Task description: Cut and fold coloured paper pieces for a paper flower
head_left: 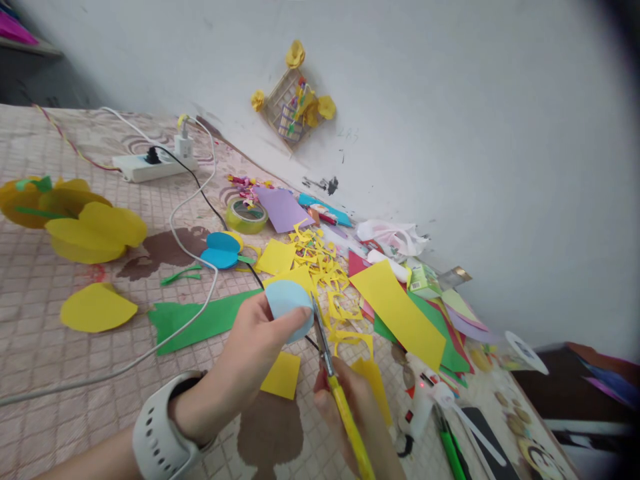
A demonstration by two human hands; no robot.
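Between thumb and fingers, my left hand [257, 343] pinches a light blue paper circle [285, 300]. My right hand [345, 407] is wrapped round a pair of scissors [337, 393] with yellow handles. Their metal blades stand at the right edge of the blue paper; whether they touch it I cannot tell. Beneath my hands lie a green paper strip [205, 320] and a small yellow paper square [281, 375]. Just beyond is a blue folded paper shape [221, 251]. Yellow paper offcuts [320, 257] are heaped past the scissor tips.
Yellow paper shapes [95, 233] sit at the left. A white cable [193, 257] runs from a power strip [150, 167] across the cloth. Behind are a tape roll [247, 215] and purple paper [284, 209]. At right lie yellow sheets [400, 310], a white glue gun [423, 407] and green-handled pliers [450, 440].
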